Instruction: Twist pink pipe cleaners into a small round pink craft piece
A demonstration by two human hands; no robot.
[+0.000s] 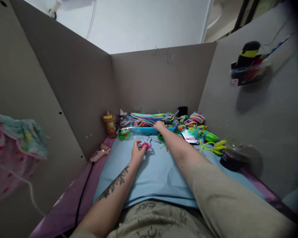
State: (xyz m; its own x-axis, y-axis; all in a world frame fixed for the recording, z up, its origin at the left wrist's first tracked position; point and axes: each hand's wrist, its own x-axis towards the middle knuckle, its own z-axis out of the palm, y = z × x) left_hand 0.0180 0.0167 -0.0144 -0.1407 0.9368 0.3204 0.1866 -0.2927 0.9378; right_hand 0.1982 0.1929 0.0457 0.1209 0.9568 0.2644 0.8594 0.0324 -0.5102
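My left hand (137, 151) is over the front middle of the blue cloth, thumb and fingers closed on a bright pink fuzzy pipe-cleaner piece (146, 146). Farther back, my right hand (160, 125) reaches to the front edge of a blue tray (151, 130). Long multicoloured pipe cleaners (149, 116) lie across that tray, just behind the right hand. Its fingers are curled down, and what they hold is hidden. Between the hands are a metal tool (156, 141), perhaps scissors or pliers, and a dark green fuzzy piece (161, 137).
A green frog-like figure (124, 134) and a brown-yellow cup (110, 125) stand at left, near a pink glue gun (101, 153) with a black cord. At right are a lit phone (190, 137), yellow fuzzy pieces (220, 147) and a dark round container (233, 158). Grey panels (161, 79) enclose the table.
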